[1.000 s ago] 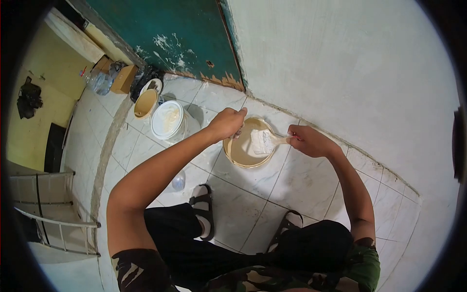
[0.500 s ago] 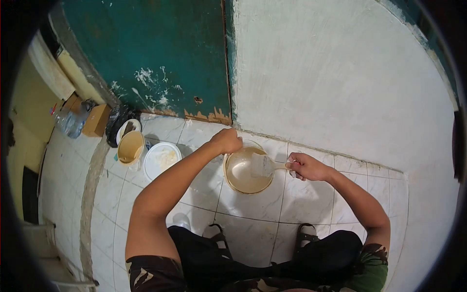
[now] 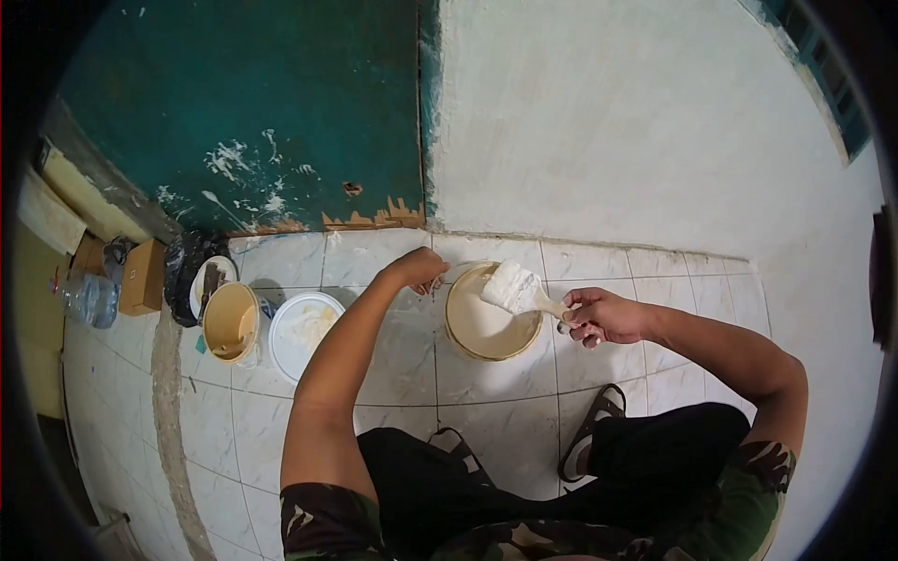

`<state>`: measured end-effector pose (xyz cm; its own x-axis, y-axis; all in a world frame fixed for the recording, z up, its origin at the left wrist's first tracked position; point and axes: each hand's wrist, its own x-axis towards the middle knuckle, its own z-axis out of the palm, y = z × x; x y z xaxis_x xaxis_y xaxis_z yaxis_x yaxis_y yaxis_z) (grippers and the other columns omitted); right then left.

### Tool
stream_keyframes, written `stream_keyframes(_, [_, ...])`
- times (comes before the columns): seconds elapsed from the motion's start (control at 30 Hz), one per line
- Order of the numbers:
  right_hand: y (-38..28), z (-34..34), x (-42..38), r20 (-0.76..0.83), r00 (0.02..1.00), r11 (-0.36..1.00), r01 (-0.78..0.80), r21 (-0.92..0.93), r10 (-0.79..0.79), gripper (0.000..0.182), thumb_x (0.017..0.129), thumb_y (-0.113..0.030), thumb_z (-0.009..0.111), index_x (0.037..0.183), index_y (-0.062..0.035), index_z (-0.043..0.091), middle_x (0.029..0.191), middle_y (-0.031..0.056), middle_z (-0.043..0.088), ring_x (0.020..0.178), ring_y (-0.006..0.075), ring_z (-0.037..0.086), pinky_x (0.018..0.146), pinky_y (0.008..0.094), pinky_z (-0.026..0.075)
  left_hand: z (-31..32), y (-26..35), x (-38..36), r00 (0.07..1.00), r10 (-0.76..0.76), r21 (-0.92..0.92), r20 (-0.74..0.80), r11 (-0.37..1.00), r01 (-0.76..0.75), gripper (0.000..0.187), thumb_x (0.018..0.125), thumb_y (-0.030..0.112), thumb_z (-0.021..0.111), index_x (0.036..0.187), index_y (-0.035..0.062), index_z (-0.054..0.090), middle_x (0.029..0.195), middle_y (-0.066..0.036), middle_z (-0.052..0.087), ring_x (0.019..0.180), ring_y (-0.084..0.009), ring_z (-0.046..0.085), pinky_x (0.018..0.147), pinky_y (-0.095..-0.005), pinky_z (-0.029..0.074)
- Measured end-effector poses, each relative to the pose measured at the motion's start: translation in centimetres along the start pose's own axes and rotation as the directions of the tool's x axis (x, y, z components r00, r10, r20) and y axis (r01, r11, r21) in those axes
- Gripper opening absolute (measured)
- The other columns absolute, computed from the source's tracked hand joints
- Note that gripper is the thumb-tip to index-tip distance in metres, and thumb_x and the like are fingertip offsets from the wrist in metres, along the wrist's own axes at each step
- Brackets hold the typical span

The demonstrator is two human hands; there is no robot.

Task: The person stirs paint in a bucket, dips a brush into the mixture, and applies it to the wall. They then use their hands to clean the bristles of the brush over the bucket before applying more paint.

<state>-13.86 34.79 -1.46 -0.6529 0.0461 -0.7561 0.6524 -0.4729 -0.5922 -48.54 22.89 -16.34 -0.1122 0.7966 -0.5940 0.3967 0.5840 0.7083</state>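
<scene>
A wide paintbrush, its bristles thick with white paint, is in my right hand, fingers closed round the handle. The brush head is over the far right part of a round bucket of off-white paint standing on the floor. Just off the bucket's far left rim is my left hand, with its fingers curled. Whether those fingers hold anything, such as a bucket handle, I cannot make out.
Left of the bucket lie a white lid and a paint-stained tub. Beyond them are a black plastic bag, a cardboard box and a large clear bottle. A green door and white wall rise ahead.
The paintbrush has lifted and turned, now showing its paint-laden bristles. My left hand has come away from the bucket's rim. The view has shifted, and my right foot has moved.
</scene>
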Motion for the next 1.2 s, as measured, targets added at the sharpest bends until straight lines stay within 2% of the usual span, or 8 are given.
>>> stream_keyframes(0.1, [-0.3, 2.2, -0.9, -0.158, 0.987, 0.983, -0.009, -0.186, -0.021, 0.011, 0.099, -0.012, 0.05, 0.108, -0.0089, 0.044, 0.088, 0.0029, 0.056, 0.067, 0.0104, 0.047, 0.058, 0.0263, 0.038, -0.2, -0.8, 0.2, 0.999, 0.042, -0.077, 0.033, 0.996, -0.04, 0.036, 0.094, 0.035, 0.053, 0.083, 0.0023, 0.064, 0.075, -0.007, 0.065, 0.059, -0.0168, 0.061, 0.056, -0.0325, 0.056])
stream_keyframes(0.17, [-0.9, 3.7, -1.6, -0.235, 0.955, 0.784, -0.002, -0.621, -0.183, 0.021, 0.1, -0.022, 0.049, 0.109, -0.004, 0.042, 0.086, 0.0087, 0.057, 0.072, 0.0182, 0.055, 0.058, 0.0341, 0.044, 0.0, -1.4, 0.6, 0.997, 0.05, -0.129, 0.054, 0.991, -0.042, 0.036, 0.095, 0.035, 0.053, 0.082, 0.0034, 0.063, 0.075, -0.007, 0.064, 0.059, -0.0161, 0.06, 0.057, -0.0324, 0.055])
stream_keyframes(0.27, [-1.5, 5.0, -2.1, -0.213, 0.923, 0.496, -0.028, -0.868, -0.32, 0.023, 0.101, -0.023, 0.046, 0.108, -0.0015, 0.041, 0.084, 0.0162, 0.059, 0.074, 0.0313, 0.059, 0.063, 0.0439, 0.047, 0.4, -1.6, 1.0, 0.999, 0.025, -0.127, 0.043, 0.992, -0.02, 0.037, 0.095, 0.037, 0.054, 0.081, 0.0044, 0.062, 0.074, -0.006, 0.063, 0.059, -0.0148, 0.058, 0.059, -0.0322, 0.054])
stream_keyframes(0.37, [-0.4, 5.3, -1.7, -0.136, 0.88, 0.221, -0.037, -0.975, -0.455, 0.021, 0.098, -0.017, 0.047, 0.108, 0.0004, 0.041, 0.085, 0.024, 0.059, 0.081, 0.044, 0.06, 0.071, 0.0512, 0.047, 0.7, -1.8, 1.0, 0.999, 0.027, -0.09, 0.031, 0.996, -0.025, 0.037, 0.095, 0.039, 0.054, 0.081, 0.0051, 0.062, 0.072, -0.004, 0.061, 0.06, -0.0139, 0.058, 0.06, -0.032, 0.054])
stream_keyframes(0.5, [0.3, 5.1, -1.3, -0.015, 0.824, 0.06, 0.024, -0.998, -0.567, 0.027, 0.088, -0.01, 0.054, 0.107, 0.0035, 0.04, 0.087, 0.0265, 0.06, 0.082, 0.0458, 0.06, 0.077, 0.0512, 0.05, 1.2, -2.8, 0.7, 0.999, 0.041, -0.079, 0.008, 0.996, -0.04, 0.037, 0.097, 0.038, 0.053, 0.083, 0.0053, 0.063, 0.072, -0.003, 0.061, 0.061, -0.0135, 0.059, 0.06, -0.0301, 0.053])
stream_keyframes(0.73, [0.7, 3.2, -0.9, 0.036, 0.819, -0.004, 0.041, -0.999, -0.573, 0.025, 0.084, -0.009, 0.054, 0.101, 0.009, 0.049, 0.097, 0.0295, 0.061, 0.098, 0.0431, 0.06, 0.086, 0.0482, 0.05, 1.5, -2.4, -0.1, 1.0, -0.008, -0.188, 0.029, 0.982, 0.013, 0.031, 0.099, 0.033, 0.052, 0.092, 0.0048, 0.064, 0.079, -0.004, 0.062, 0.067, -0.0148, 0.061, 0.06, -0.0323, 0.054])
stream_keyframes(1.0, [1.9, -0.1, 1.4, -0.121, 0.875, 0.18, -0.039, -0.983, -0.469, 0.029, 0.083, -0.013, 0.056, 0.102, 0.0089, 0.052, 0.102, 0.0285, 0.062, 0.101, 0.0427, 0.061, 0.087, 0.0477, 0.049, 2.0, -5.2, 1.3, 0.986, 0.167, -0.189, -0.016, 0.968, -0.167, 0.017, 0.095, 0.012, 0.053, 0.09, 0.0041, 0.067, 0.069, -0.003, 0.06, 0.058, -0.0144, 0.057, 0.054, -0.0306, 0.049])
stream_keyframes(1.2, [1.6, -0.9, 1.7, -0.066, 0.914, 0.215, 0.024, -0.976, -0.401, 0.032, 0.085, -0.015, 0.055, 0.105, 0.0092, 0.053, 0.102, 0.0287, 0.063, 0.101, 0.042, 0.062, 0.085, 0.0468, 0.049, 2.7, -4.2, 0.2, 1.0, -0.025, -0.266, 0.003, 0.964, 0.025, 0.016, 0.094, 0.011, 0.053, 0.091, 0.0079, 0.069, 0.078, 0.002, 0.061, 0.069, -0.0106, 0.055, 0.066, -0.0308, 0.053])
